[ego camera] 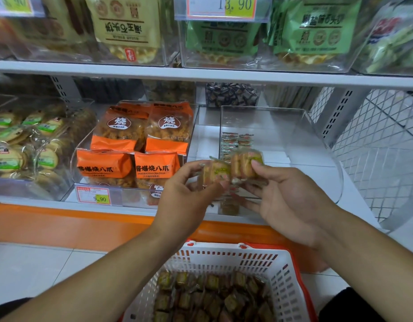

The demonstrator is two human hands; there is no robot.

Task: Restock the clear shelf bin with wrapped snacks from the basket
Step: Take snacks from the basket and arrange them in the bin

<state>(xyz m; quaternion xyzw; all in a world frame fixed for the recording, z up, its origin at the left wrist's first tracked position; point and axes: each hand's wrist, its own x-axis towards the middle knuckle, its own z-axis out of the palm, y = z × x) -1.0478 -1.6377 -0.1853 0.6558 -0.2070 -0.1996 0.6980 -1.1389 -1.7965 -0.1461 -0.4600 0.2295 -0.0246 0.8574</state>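
Two price tags read clearly: 13.90 (238,4) on the upper shelf and 9.90 (99,198) on the front of the bin of orange packs (140,145), whose labels carry a large 烧 and the line 酱爆烧八爪 above small Latin lettering too blurred to read. The left hand (184,201) pinches one wrapped snack (216,171) between thumb and curled fingers; the right hand (286,201), palm up and half open, grips a second wrapped snack (246,165) with the thumb pressed on top. Both snacks are held touching each other just in front of the clear shelf bin (317,135), which holds a few small packets (235,141) at its left side. Below, the white basket (265,259) with red trim is full of more wrapped snacks (212,296)
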